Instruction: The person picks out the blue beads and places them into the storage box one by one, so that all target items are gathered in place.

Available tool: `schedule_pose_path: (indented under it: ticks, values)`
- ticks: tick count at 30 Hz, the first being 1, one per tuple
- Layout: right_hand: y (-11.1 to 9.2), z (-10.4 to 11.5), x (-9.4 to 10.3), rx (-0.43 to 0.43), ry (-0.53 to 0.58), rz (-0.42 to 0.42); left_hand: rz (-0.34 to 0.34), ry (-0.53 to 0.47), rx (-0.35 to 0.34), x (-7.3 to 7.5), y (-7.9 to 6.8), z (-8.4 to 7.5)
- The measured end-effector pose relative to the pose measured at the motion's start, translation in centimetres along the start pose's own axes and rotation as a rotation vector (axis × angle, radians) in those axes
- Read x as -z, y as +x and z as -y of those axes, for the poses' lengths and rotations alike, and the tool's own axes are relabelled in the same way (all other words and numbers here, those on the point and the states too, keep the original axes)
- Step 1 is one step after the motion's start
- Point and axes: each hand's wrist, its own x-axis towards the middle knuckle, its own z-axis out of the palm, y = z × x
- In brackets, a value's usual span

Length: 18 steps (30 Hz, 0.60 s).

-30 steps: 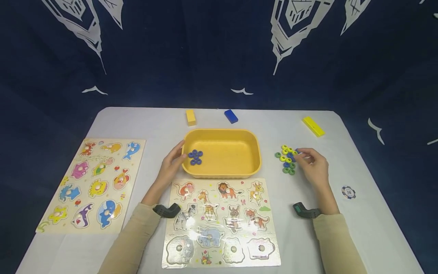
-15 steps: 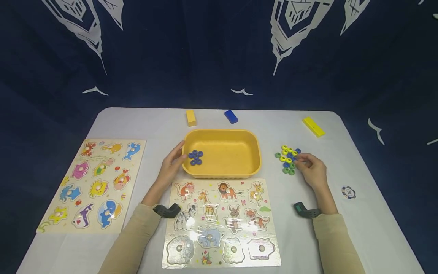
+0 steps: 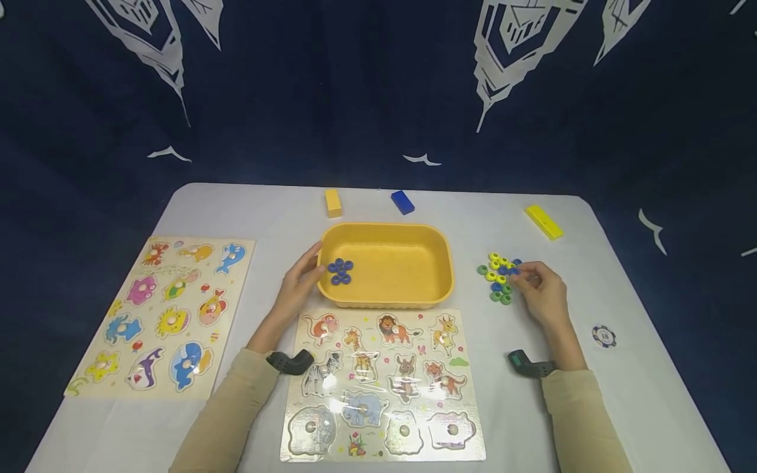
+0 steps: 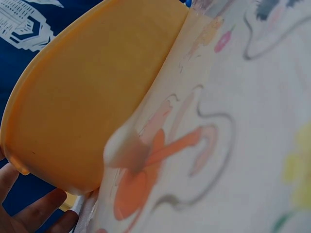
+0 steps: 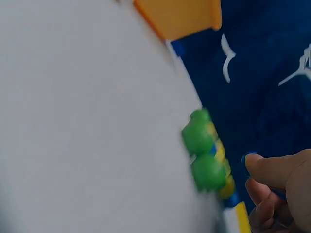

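My left hand (image 3: 298,282) holds the left side of a yellow plastic tub (image 3: 393,266), thumb over the rim and fingers along the outside. Inside the tub, near that thumb, lie several blue beads (image 3: 340,271). In the left wrist view, the tub's wall (image 4: 92,92) rises beside my fingers. My right hand (image 3: 543,292) pinches a blue bead (image 5: 244,165) between thumb and finger, at the right edge of a cluster of ring-shaped beads. The cluster mixes yellow beads (image 3: 491,276), green beads (image 3: 496,296) and blue ones on the white table.
An animal knob puzzle (image 3: 384,387) lies in front of the tub. Another puzzle board (image 3: 162,315) is at left. Behind the tub are a yellow-orange block (image 3: 333,203) and a blue block (image 3: 403,202). A bright yellow block (image 3: 544,222) and a poker chip (image 3: 604,336) lie at right.
My right fingers have left the upper blue bead and moved slightly down to another at the cluster's right edge, which they now pinch. My left hand stays on the tub. The head view shifts slightly.
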Motion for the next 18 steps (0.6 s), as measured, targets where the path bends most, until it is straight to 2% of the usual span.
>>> schedule_pose_path:
  ticks: [3, 5, 7, 10, 12, 15, 18]
  values:
    - [1.4, -0.1, -0.6, 0.094, 0.055, -0.023, -0.002, 0.007, -0.002, -0.1, 0.3, 0.9]
    - [1.9, 1.4, -0.8, 0.155, 0.076, -0.021, -0.006, 0.011, -0.006, -0.1, 0.3, 1.1]
    - [2.2, 4.0, -1.0, 0.23, 0.09, 0.016, -0.011, 0.011, -0.013, -0.1, 0.3, 1.1]
    - [1.4, 10.1, -0.9, 0.304, 0.11, 0.121, -0.02, 0.01, -0.015, -0.1, 0.3, 1.1]
    - [1.3, 12.9, -1.6, 0.383, 0.127, 0.198, -0.022, 0.01, -0.014, -0.1, 0.3, 1.0]
    - [1.3, 15.8, -3.5, 0.481, 0.133, 0.282, -0.026, 0.007, -0.008, -0.1, 0.4, 1.1]
    - [1.2, 18.1, -5.7, 0.536, 0.107, 0.362, -0.022, 0.005, -0.008, -0.1, 0.4, 1.2]
